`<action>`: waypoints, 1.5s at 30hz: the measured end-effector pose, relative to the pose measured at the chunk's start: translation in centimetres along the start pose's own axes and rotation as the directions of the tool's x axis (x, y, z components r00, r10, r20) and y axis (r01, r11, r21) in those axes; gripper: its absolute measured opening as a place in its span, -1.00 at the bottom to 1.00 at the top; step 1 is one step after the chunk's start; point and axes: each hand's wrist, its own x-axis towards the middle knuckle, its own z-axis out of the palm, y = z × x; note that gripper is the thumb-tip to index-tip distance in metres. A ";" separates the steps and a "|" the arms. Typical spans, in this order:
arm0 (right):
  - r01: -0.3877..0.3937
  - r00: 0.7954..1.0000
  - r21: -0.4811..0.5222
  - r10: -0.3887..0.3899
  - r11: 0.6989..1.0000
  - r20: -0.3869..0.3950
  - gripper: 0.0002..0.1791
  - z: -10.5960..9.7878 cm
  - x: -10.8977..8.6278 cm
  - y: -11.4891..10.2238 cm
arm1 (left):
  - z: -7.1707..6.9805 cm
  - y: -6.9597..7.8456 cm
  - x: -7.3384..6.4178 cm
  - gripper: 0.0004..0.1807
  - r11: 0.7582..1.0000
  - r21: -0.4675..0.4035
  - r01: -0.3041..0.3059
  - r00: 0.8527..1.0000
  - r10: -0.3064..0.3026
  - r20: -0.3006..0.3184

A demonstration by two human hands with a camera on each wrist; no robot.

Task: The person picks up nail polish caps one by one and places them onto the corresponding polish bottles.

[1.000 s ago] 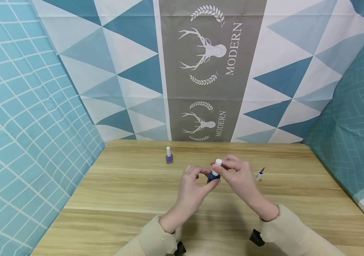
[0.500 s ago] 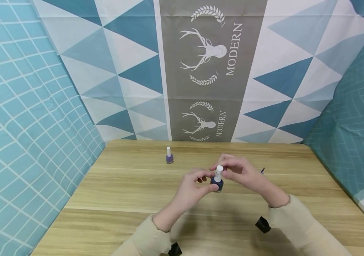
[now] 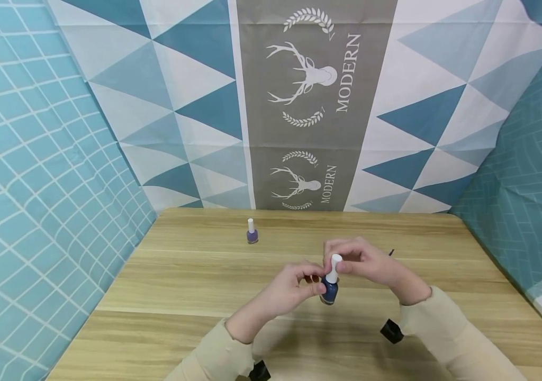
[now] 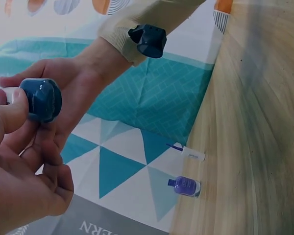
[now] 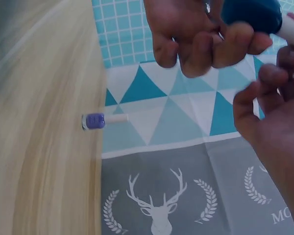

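Observation:
A dark blue nail polish bottle (image 3: 330,290) with a white cap (image 3: 334,268) is held off the table between both hands, its cap leaning to the right. My left hand (image 3: 291,290) pinches the glass body between thumb and fingers. On the cap, my right hand (image 3: 363,259) has its thumb and index finger on either side. The left wrist view shows the blue bottle (image 4: 41,100) from its base. Beyond the hands in that view, a purple nail polish bottle (image 4: 186,186) stands uncapped, near a white cap (image 4: 193,153) with its brush pointing up.
A capped purple nail polish bottle (image 3: 252,236) stands toward the back of the wooden table (image 3: 180,296). Behind the right hand, only the brush tip (image 3: 391,253) of the loose cap shows in the head view. Patterned cloths (image 3: 195,106) hang around the table.
Both hands and the blue bottle have shifted right and toward me. The right fingers loosened half a second ago and now pinch the cap again. The right hand now covers the loose white cap.

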 end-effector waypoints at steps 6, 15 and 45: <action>-0.111 0.983 0.003 0.111 0.994 -0.146 -0.84 0.7 0.0 -0.4 | 0.1 0.1 0.1 -0.72 0.996 0.015 0.086 0.995 -0.085 -0.058; -0.261 0.905 -0.136 0.193 0.956 -0.380 -0.81 1.4 -0.2 -0.1 | 0.8 0.1 0.5 -0.74 0.988 0.058 0.141 0.965 -0.124 -0.233; -0.387 0.789 -0.208 0.205 0.898 -0.579 -0.72 3.1 0.2 0.1 | 0.8 0.2 0.4 -0.76 0.986 0.143 0.080 0.887 -0.005 -0.462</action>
